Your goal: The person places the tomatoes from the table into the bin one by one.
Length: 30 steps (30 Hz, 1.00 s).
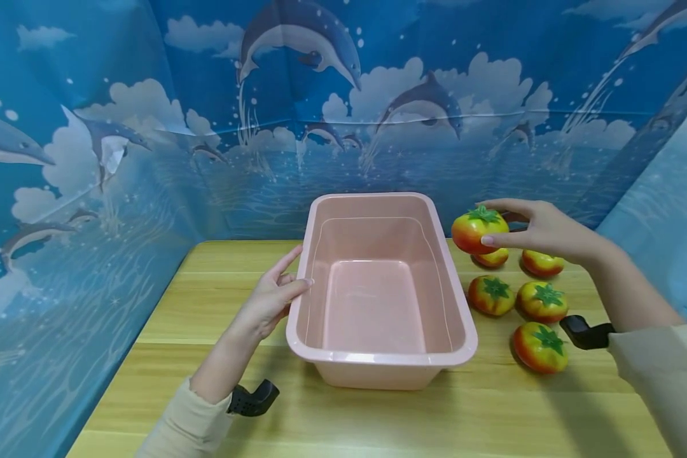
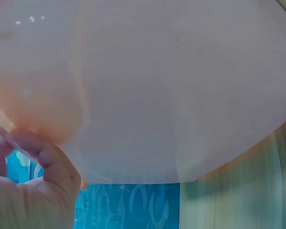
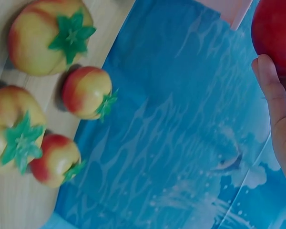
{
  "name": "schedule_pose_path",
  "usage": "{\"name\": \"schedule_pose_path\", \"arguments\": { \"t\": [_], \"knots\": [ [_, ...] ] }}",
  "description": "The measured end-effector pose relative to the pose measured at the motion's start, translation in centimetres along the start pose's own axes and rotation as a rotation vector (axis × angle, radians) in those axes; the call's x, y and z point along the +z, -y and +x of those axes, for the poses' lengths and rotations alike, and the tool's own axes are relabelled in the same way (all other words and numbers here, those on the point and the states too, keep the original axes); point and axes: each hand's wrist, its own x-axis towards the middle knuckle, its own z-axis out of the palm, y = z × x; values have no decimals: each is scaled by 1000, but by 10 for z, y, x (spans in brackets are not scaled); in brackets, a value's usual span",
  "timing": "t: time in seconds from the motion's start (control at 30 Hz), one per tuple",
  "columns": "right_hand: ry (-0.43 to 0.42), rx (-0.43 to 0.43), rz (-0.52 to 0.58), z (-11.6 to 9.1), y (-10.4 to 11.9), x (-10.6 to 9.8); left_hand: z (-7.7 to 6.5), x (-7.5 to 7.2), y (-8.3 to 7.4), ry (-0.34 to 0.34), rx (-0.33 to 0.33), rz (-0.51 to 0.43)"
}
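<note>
A pink plastic basin stands on the table, with nothing inside it. My left hand holds its left rim, the thumb over the edge and the other fingers along the outside. In the left wrist view the thumb and fingers of the left hand pinch the basin's rim. Raised just right of the basin, my right hand grips a red-yellow toy tomato with a green leafy top. At the right wrist view's edge, the fingers press against the tomato's red side.
Several more toy tomatoes lie on the wooden table right of the basin, the closest one near the right wrist. Another tomato is partly hidden behind the held one. A blue dolphin-printed curtain borders the table at the back and sides.
</note>
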Motion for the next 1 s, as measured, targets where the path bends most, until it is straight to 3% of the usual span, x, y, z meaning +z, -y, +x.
{"name": "schedule_pose_path", "arguments": {
  "t": [0.13,0.63,1.0],
  "knots": [
    [3,-12,23,7,7,4,1,-1,0,-2,7,7],
    [-16,-8,129,38,28,26,3,-9,0,89,30,3],
    [-39,-38,199,55,30,38,8,-5,-1,45,9,-37]
  ]
}}
